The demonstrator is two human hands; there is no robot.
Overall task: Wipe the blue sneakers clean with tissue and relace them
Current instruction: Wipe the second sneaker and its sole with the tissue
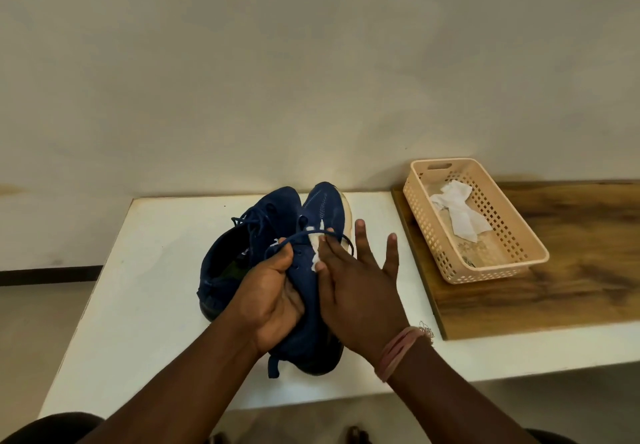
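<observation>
Two blue sneakers lie on the white table [145, 288]. The left sneaker [228, 263] rests with its opening facing me, its lace loose. The right sneaker [320, 208] is turned on its side, white sole edge to the right. My left hand [273, 298] grips this sneaker around its tongue and lace area. My right hand [356, 288] presses a small white tissue [316, 253] against the sneaker's upper with straight, spread fingers. A blue lace [311, 234] loops over the tissue and my fingers.
A beige perforated basket [519, 236] stands on a wooden board [571, 291] to the right, holding crumpled white tissue [457, 211]. A plain wall rises behind the table. The table's front edge is close to my forearms.
</observation>
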